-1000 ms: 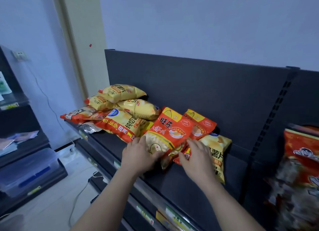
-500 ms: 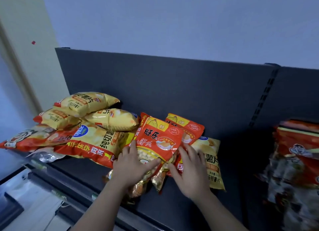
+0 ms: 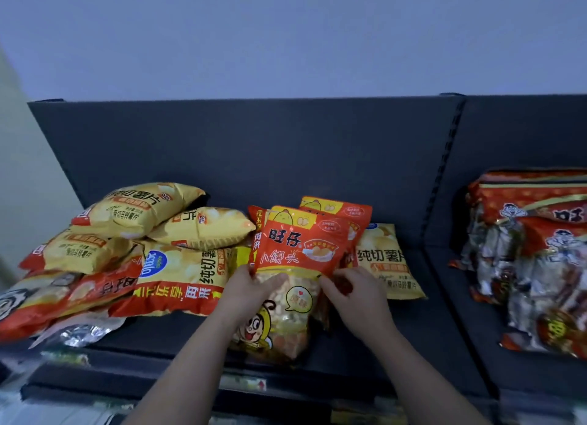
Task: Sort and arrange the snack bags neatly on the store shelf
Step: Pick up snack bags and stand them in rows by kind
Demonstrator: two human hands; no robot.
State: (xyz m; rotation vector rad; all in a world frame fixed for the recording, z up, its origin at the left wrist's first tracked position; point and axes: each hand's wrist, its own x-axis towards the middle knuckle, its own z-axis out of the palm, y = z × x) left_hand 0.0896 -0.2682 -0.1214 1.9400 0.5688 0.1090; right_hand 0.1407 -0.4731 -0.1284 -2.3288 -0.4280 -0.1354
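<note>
Your left hand [image 3: 251,292] grips the front red bag [image 3: 298,253] at its left edge, thumb and fingers curled round the seam where the red print meets the clear window. The bag leans back, top edge away from you, its clear lower part resting on the dark shelf [image 3: 381,354].

Your right hand [image 3: 355,297] sits at that bag's right edge with fingers curled round red film. The film lines up with the second red bag [image 3: 346,211], which stands just behind the front one and pokes out above and to the right of it.

Right of the front red bag, partly hidden by the second one, a yellow chip bag [image 3: 390,265] lies against the back panel [image 3: 254,154].

Left of the front red bag a large yellow-and-red chip bag [image 3: 184,275] lies flat, touching it. Three small yellow chip bags are piled on and behind that one – one high at the back [image 3: 139,208], one nearest the front red bag [image 3: 206,227], one further left [image 3: 82,250]. Further left again a flat red bag [image 3: 57,297] lies under the heap, with a silver foil bag [image 3: 79,329] under its near edge.

Well to the right of the front red bag, past the shelf upright, stands a stack of red-and-silver bags [image 3: 540,259] – blurred, so no print is readable.
</note>
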